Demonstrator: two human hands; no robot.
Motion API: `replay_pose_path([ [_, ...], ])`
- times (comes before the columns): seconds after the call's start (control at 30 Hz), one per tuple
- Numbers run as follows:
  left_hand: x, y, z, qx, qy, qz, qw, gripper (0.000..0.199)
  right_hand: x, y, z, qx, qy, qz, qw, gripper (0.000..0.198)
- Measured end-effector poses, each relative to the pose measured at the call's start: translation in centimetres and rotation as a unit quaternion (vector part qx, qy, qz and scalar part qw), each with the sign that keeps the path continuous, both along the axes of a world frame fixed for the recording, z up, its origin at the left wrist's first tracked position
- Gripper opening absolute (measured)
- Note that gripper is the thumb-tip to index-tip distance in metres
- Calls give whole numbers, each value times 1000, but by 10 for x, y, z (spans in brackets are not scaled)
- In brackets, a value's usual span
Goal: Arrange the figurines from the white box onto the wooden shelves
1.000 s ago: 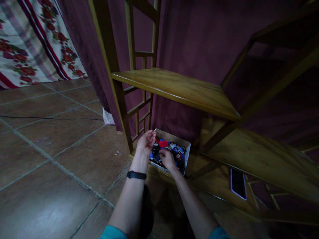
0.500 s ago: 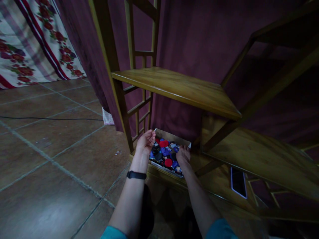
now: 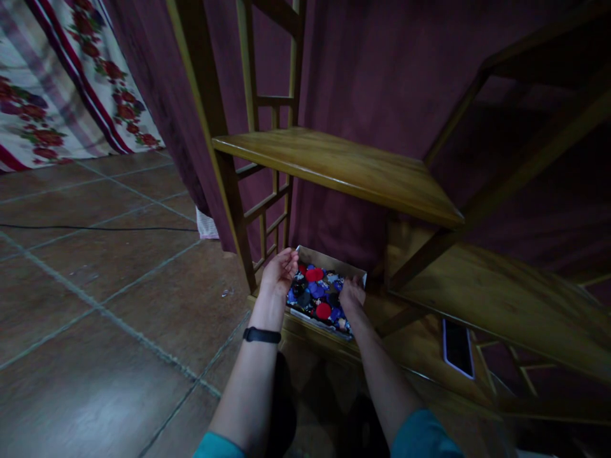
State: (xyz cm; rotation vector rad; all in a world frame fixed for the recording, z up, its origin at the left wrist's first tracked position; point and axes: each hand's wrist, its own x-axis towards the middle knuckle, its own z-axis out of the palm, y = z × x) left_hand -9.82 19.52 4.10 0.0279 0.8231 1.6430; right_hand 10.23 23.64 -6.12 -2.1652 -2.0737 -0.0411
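A shallow cardboard box sits on the bottom shelf, filled with small red, blue, black and white pieces. Some of these, such as a red disc, look round and flat; their kind is too small to make out. My left hand is at the box's left end, fingers curled in by its rim. At the opposite end my right hand has its fingers bent over the right wall, the fingertips partly hidden. Between them the two hands hold the box by its ends.
A wooden middle shelf juts out above the box, with an upright post to its left. On the lower board at right lies a phone. A purple curtain hangs behind. A black cable crosses the tiled floor.
My right hand has shifted very slightly at the box's right end. The left hand and the box stay in place.
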Motion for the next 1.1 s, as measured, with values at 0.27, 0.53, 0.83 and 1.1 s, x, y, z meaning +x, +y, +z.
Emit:
replay_pose_path([
  [0.27, 3, -1, 3, -7, -16, -3, 1000, 17, 2, -1, 2, -24, 91, 30, 995, 30],
  [0.53, 8, -1, 4, -7, -2, -7, 1000, 17, 5, 2, -10, -32, 221, 72, 972, 33],
  [0.83, 9, 0, 2, -8, 8, -8, 1000, 18, 5, -1, 5, 9, 390, 46, 919, 37],
  [1.1, 13, 3, -4, -4, 30, -16, 999, 18, 3, -55, 18, -93, 626, 4, 774, 41],
])
